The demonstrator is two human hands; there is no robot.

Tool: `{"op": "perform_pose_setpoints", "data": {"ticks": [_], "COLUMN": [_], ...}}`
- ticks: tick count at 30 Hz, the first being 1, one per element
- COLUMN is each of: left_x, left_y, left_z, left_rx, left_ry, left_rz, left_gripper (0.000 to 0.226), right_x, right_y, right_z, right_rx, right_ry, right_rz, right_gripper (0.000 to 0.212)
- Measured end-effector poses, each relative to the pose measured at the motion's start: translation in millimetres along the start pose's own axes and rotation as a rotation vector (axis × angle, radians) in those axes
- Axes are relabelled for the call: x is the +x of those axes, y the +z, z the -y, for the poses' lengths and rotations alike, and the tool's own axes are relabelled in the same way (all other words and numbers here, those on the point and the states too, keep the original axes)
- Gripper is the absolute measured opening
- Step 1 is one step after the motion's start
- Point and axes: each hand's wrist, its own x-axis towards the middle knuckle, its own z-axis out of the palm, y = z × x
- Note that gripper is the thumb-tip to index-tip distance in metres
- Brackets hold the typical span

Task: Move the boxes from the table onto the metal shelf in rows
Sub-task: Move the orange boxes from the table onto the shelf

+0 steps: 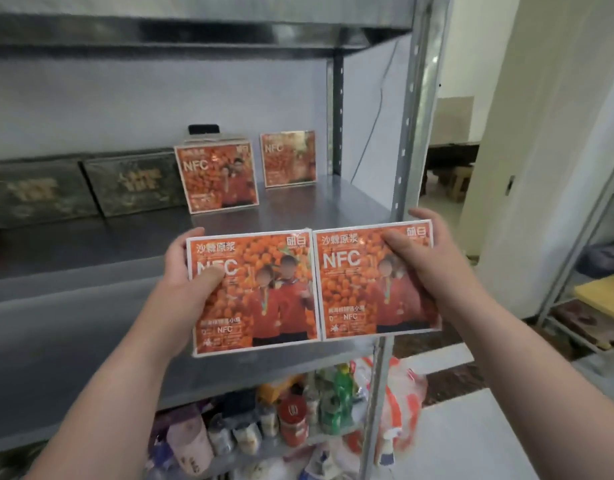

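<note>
I hold two orange NFC boxes side by side in front of the metal shelf [90,258]. My left hand [189,271] grips the left box [264,306] at its left edge, thumb across the front. The right box [350,292] is held by my right hand [423,258], thumb on its face and fingers behind its right edge. Both boxes hover over the front right part of the shelf board. Two more orange boxes stand upright at the back: one nearer [217,176], one further right [288,159].
Two dark green boxes [132,183] stand at the shelf's back left. A perforated steel upright [407,133] runs close to my right hand. Bottles, jars and bags [298,410] crowd the lower shelf. Another rack [596,271] stands on the right.
</note>
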Motion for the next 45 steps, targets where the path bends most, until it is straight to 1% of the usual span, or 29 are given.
{"op": "perform_pose_setpoints", "data": {"ticks": [4,6,11,13,16,18,20,23,26,28,30,32,34,35,36,40,45], "left_x": [44,70,130,147,163,168,172,179,181,180,180,181,184,184,185,190,197], "left_y": [-23,-32,-37,-34,-33,-30,-26,-20,-18,-15,-7,6,17,21,24,23,24], "left_z": [-29,-39,-43,-40,-38,-35,-33,-30,-28,-32,-37,-39,-38,-37,-35,-26,-22], "left_rx": [0.037,0.035,-0.097,-0.117,-0.05,-0.031,-0.012,0.157,0.479,0.754,1.1,1.335,1.401,1.404,1.398,1.344,1.323], "left_ry": [0.093,0.135,0.217,0.218,0.156,0.149,0.159,0.236,0.372,0.501,0.624,0.632,0.568,0.553,0.555,0.588,0.571], "left_rz": [-0.081,-0.111,-0.175,-0.206,-0.251,-0.228,-0.223,-0.28,-0.374,-0.404,-0.399,-0.363,-0.351,-0.363,-0.377,-0.381,-0.372], "left_gripper": [0.061,0.062,0.065,0.066,0.065,0.063,0.061,0.064,0.075,0.081,0.083,0.089,0.094,0.092,0.089,0.081,0.081], "right_x": [52,75,120,131,145,155,166,183,200,211,216,216,213,213,215,236,270], "right_y": [31,48,84,94,110,118,122,119,114,111,110,113,117,119,121,129,146], "right_z": [36,49,64,63,54,45,38,31,26,21,19,19,17,15,12,4,4], "right_rx": [0.018,0.011,-0.057,-0.068,-0.017,-0.002,-0.043,-0.052,-0.14,-0.3,-0.486,-0.704,-0.936,-1.011,-1.043,-1.058,-1.117], "right_ry": [-0.097,-0.146,-0.234,-0.253,-0.257,-0.242,-0.233,-0.249,-0.302,-0.373,-0.483,-0.683,-0.799,-0.809,-0.802,-0.75,-0.656], "right_rz": [0.046,0.015,-0.071,-0.091,-0.087,-0.075,-0.075,-0.039,0.036,0.046,0.023,-0.012,-0.009,-0.006,-0.011,-0.064,-0.042], "right_gripper": [0.049,0.048,0.047,0.045,0.043,0.043,0.045,0.046,0.043,0.044,0.046,0.055,0.076,0.084,0.088,0.081,0.072]}}
